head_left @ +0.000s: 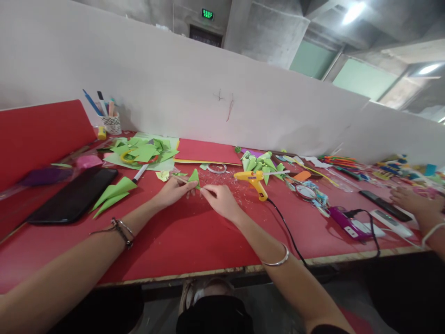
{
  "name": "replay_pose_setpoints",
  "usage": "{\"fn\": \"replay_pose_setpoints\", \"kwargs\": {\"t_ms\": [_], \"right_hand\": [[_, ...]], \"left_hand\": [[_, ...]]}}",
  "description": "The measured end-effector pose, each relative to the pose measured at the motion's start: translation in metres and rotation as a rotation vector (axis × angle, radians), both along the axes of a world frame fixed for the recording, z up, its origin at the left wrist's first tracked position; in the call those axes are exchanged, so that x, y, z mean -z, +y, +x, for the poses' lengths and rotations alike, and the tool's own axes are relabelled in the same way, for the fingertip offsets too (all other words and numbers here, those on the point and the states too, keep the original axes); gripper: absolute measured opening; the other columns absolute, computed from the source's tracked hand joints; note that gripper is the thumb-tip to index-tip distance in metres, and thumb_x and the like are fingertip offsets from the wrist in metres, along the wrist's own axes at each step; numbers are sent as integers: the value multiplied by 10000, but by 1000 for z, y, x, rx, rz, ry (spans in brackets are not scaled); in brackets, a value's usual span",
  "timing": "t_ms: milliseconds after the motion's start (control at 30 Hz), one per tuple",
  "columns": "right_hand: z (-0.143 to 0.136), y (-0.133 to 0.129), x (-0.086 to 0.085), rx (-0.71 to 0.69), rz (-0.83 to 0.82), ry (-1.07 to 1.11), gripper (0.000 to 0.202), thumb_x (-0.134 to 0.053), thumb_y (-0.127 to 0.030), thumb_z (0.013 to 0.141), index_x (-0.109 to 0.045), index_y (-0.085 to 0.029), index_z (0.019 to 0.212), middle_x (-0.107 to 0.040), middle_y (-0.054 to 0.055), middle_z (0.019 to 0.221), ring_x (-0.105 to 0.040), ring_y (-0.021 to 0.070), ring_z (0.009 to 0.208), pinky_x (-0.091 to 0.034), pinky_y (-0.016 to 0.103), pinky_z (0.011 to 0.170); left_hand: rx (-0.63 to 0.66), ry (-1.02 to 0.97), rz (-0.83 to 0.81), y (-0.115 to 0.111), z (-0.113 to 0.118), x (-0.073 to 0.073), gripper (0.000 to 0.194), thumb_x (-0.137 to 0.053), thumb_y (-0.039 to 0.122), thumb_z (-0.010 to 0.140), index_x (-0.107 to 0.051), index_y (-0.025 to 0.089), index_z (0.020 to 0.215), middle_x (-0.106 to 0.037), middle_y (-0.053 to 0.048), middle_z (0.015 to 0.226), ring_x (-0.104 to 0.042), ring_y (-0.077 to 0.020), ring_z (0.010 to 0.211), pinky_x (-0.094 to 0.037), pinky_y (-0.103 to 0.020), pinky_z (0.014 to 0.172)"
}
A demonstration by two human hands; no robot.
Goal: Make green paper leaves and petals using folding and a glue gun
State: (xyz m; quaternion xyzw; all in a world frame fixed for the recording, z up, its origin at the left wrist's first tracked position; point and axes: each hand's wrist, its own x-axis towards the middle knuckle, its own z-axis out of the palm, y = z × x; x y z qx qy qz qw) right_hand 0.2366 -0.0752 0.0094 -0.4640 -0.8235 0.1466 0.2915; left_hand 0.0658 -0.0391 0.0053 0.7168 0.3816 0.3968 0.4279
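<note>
Near the middle of the red table (181,241), my left hand (174,190) pinches a small folded green paper piece (194,177) that points upward. My right hand (219,199) has its fingertips pressed together at the lower right edge of the same paper. A yellow glue gun (256,183) lies just right of my right hand, its black cable running toward the table's front edge. Larger green paper cones (114,195) lie left of my left hand. Crumpled pale yellow paper (162,175) and a clear tape roll (216,168) sit behind my hands.
A black phone (74,197), a pen cup (111,124) and piled green paper (149,150) are at the left. Folded green pieces (262,163) lie behind the glue gun. A purple power strip (349,225) and another person's hand (413,202) are at the right.
</note>
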Motion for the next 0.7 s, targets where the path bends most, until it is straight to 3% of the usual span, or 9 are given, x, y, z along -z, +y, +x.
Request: {"fn": "replay_pose_setpoints", "kwargs": {"t_ms": [167, 367, 700], "right_hand": [[-2, -2, 1, 159, 295, -279, 272, -338, -308, 891, -511, -216, 1080, -625, 23, 861, -547, 123, 669, -291, 214, 527], [1, 0, 1, 155, 605, -559, 285, -271, -174, 908, -522, -184, 1044, -589, 19, 717, -534, 110, 603, -264, 254, 506], [-1, -3, -2, 155, 509, -477, 308, -261, -253, 913, -564, -199, 888, -599, 4, 711, -522, 91, 573, -215, 256, 482]], "left_hand": [[-19, -189, -117, -2, 8, 2, 367, -519, 374, 755, -550, 153, 464, -532, -3, 458, -465, -80, 412, -382, -209, 471], [-54, -379, -252, -11, 17, 1, 347, -545, 369, 737, -518, 149, 469, -505, 7, 438, -436, -71, 397, -349, -197, 410], [-66, -387, -191, -2, 9, 3, 259, -536, 308, 733, -538, 156, 524, -529, 9, 461, -445, -76, 416, -345, -198, 431]]}}
